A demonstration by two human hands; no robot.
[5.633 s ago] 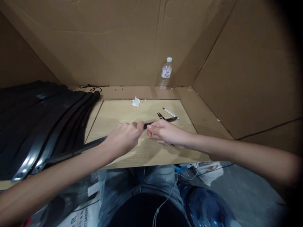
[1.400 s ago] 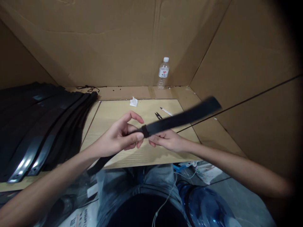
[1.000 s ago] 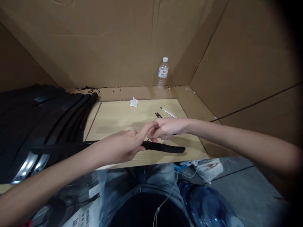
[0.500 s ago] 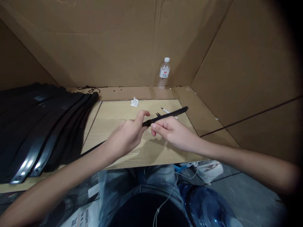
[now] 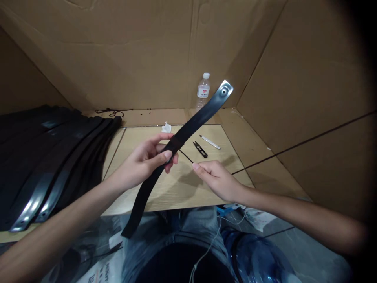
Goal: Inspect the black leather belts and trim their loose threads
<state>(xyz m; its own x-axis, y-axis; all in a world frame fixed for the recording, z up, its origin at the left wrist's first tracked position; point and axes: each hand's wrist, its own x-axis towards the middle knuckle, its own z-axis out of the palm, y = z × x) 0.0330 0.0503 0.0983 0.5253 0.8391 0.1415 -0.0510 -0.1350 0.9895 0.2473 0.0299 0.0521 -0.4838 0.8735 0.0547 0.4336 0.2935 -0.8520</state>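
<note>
My left hand (image 5: 154,154) grips a long, curved black strip (image 5: 200,120) near its middle, thumb on top and fingers behind. The strip slants from low left to upper right; its upper end is shiny, with a small hole. A band of dark cord is wound around it just above my thumb. My right hand (image 5: 216,179) pinches the dark cord (image 5: 186,156), which runs taut from the wound band. Beyond that hand the cord (image 5: 273,154) stretches off to the right. Black thread snips (image 5: 200,149) and a white pencil-like tool (image 5: 210,142) lie on the board behind my hands.
A stack of similar curved black strips (image 5: 44,157) covers the left side of the wooden board (image 5: 188,192). Cardboard walls (image 5: 132,59) enclose the back and sides. A plastic bottle (image 5: 203,90) and crumpled white paper (image 5: 166,127) stand behind. A large blue water jug (image 5: 259,255) is below right.
The strip has turned from nearly edge-on to showing its broad face, its far end raised. My right hand has drawn away from the strip, down and right, with the cord.
</note>
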